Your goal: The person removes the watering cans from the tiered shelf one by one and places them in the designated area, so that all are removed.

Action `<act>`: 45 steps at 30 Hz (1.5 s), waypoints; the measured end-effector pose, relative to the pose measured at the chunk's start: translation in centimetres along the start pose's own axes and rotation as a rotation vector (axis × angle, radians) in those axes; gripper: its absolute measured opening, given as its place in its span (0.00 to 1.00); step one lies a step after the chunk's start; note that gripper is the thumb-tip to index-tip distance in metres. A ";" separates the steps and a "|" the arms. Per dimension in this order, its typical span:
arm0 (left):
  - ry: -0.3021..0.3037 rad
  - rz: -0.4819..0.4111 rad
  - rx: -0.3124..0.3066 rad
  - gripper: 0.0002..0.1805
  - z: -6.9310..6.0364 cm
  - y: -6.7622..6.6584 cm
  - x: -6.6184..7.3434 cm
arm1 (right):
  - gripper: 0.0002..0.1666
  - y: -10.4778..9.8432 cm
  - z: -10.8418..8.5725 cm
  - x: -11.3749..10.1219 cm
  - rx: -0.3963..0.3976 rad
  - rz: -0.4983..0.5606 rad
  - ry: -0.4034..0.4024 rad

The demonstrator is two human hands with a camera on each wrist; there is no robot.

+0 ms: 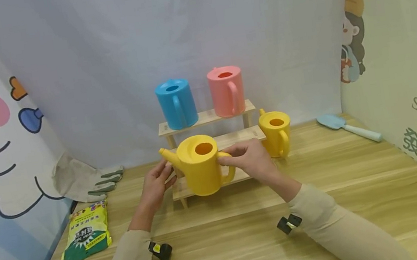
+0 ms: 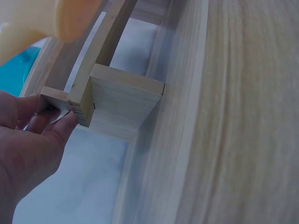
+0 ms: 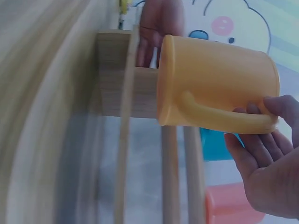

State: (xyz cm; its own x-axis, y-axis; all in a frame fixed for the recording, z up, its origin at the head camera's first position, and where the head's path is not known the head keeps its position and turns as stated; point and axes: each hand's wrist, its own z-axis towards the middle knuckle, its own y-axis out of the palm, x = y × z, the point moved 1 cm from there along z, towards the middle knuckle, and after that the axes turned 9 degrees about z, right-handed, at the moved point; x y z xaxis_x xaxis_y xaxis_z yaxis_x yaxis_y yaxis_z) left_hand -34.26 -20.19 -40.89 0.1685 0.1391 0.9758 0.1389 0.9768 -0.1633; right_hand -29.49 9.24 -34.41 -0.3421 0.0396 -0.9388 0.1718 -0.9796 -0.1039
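3 cans (image 1: 166, 109) beyond grip | 1 held can (image 1: 200, 171): yellow, upright | right hand (image 1: 252, 159) pinches handle (image 3: 224, 119) | left hand (image 1: 155, 186) pinches 1 rack (image 1: 239, 136)

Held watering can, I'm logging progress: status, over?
Right hand grips yellow watering can, upright, by handle. Left hand grips wooden shelf. Second yellow can beside shelf, likely clear.

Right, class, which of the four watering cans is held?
The yellow can held by the right hand; no hand touches the other yellow can, the blue can or the pink can.
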 end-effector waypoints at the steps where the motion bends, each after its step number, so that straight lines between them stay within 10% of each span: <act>1: -0.007 -0.011 0.004 0.27 0.0 0.0 0.0 | 0.15 -0.3 0.0 -0.4 0.003 -0.003 -0.004; 30: -0.009 -0.033 -0.009 0.28 0.1 0.0 -0.2 | 0.26 -11.7 -1.1 -7.4 0.231 -0.043 0.008; 45: 0.005 -0.019 0.005 0.28 0.0 0.1 -0.2 | 0.15 -17.4 -2.0 -8.1 0.406 0.153 -0.092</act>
State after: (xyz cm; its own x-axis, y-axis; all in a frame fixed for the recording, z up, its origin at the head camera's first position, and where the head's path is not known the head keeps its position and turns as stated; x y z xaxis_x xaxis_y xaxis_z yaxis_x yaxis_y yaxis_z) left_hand -34.31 -20.11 -41.11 0.1712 0.1197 0.9779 0.1376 0.9800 -0.1441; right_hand -27.83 26.38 -25.65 -0.4251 -0.1115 -0.8982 -0.1438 -0.9715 0.1886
